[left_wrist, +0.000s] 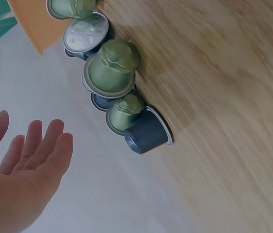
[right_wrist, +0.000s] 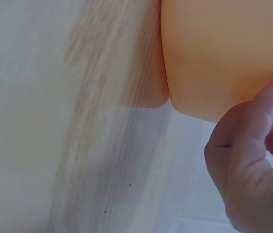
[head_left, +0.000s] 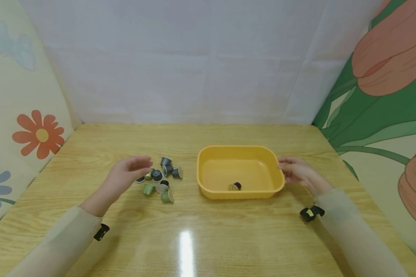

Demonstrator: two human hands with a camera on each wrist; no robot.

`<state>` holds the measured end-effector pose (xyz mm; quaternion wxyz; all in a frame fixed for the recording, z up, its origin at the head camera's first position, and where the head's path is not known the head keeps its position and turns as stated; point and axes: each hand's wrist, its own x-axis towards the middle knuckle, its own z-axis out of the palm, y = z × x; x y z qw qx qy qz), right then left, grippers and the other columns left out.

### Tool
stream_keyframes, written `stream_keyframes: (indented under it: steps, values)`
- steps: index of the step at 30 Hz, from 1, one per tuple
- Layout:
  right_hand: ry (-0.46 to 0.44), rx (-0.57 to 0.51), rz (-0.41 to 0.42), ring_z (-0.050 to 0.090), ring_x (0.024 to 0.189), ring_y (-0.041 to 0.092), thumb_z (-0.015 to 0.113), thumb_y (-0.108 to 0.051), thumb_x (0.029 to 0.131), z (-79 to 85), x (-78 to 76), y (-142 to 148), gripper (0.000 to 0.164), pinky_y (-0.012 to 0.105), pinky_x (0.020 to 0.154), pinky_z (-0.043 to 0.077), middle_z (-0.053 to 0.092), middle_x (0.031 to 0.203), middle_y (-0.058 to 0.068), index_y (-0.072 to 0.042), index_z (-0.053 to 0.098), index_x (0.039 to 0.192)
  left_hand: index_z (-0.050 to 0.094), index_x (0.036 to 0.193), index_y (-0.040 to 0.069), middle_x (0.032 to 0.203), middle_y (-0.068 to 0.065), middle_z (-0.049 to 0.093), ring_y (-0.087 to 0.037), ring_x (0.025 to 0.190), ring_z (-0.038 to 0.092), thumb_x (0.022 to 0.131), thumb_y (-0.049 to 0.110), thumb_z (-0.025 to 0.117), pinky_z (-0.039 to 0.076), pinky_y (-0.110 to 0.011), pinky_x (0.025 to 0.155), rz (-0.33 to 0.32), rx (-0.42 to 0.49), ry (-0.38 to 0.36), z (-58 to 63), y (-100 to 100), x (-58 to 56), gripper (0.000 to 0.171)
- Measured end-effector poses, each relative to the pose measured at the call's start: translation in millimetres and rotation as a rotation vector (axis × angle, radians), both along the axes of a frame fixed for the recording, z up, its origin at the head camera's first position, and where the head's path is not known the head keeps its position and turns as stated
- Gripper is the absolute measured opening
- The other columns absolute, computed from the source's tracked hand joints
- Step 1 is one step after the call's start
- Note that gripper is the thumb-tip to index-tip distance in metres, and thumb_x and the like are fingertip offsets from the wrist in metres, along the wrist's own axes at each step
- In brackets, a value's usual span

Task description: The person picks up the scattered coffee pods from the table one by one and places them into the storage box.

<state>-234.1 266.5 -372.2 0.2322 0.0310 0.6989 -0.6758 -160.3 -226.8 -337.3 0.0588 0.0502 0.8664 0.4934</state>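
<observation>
Left hand (head_left: pixel 122 179) is hovering beside capsules (head_left: pixel 157 176), fingers straight, thumb apart. Right hand's (head_left: pixel 301 174) fingers are pinching yellow bin (head_left: pixel 239 195).

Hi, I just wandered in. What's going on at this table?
A person is working with small capsules and a yellow tub on a wooden table. Their left hand is beside the loose group of green and dark capsules, with nothing in it. Their right hand touches the tub's right end. At least one capsule lies inside the tub, near its front wall; the rest are on the table to its left.
</observation>
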Motion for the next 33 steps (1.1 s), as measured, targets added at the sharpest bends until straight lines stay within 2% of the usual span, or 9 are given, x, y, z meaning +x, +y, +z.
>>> stream_keyframes:
  steps: [7,14,17,25,33]
  values:
    - [-0.001,-0.006,-0.004,0.063,0.068,0.01,0.049,-0.006,0.101,0.5,0.6,0,0.014,0.025,0.058,0.056,0.065,0.081,0.0,-0.004,0.054,0.114,0.039,0.143,-0.008,0.14,-0.027,0.047,-0.043,0.128,0.045,0.1,0.013,0.057,0.042,-0.054,0.101,0.004,-0.079,0.049,-4.2,-6,1.5,0.052]
    - [0.001,0.013,0.0,0.063,0.067,0.01,0.049,-0.008,0.101,1.0,0.5,1,0.014,0.024,0.056,0.055,0.066,0.082,0.0,-0.005,0.055,0.114,0.038,0.144,-0.008,0.144,-0.029,0.041,-0.047,0.133,0.034,0.097,0.012,0.062,0.033,-0.062,0.104,0.012,-0.231,0.121,-10.6,-12,0.1,0.057]
    - [0.001,0.014,0.001,0.063,0.067,0.01,0.049,-0.008,0.101,1.1,0.7,1,0.015,0.024,0.056,0.055,0.066,0.082,0.0,-0.004,0.054,0.115,0.037,0.145,-0.007,0.144,-0.03,0.04,-0.049,0.133,0.033,0.095,0.013,0.064,0.035,-0.063,0.102,0.027,-0.301,0.129,-12.7,-14,-0.4,0.06]
    - [0.0,0.008,0.002,0.063,0.068,0.01,0.048,-0.006,0.101,1.4,0.9,1,0.014,0.025,0.057,0.056,0.066,0.082,0.0,-0.005,0.056,0.113,0.028,0.149,-0.006,0.147,-0.033,0.031,-0.055,0.131,0.03,0.092,0.019,0.068,0.032,-0.067,0.101,0.001,-0.401,0.073,-19.3,-22,-5.2,0.074]
    - [0.004,0.036,0.01,0.062,0.067,0.01,0.049,-0.008,0.102,2.6,1.2,0,0.029,0.024,0.056,0.055,0.065,0.083,0.0,0.005,0.047,0.128,0.028,0.146,-0.011,0.141,-0.041,0.031,-0.06,0.124,0.034,0.091,0.022,0.07,0.033,-0.068,0.099,-0.048,-0.542,0.062,-27.4,-30,-11.6,0.077]
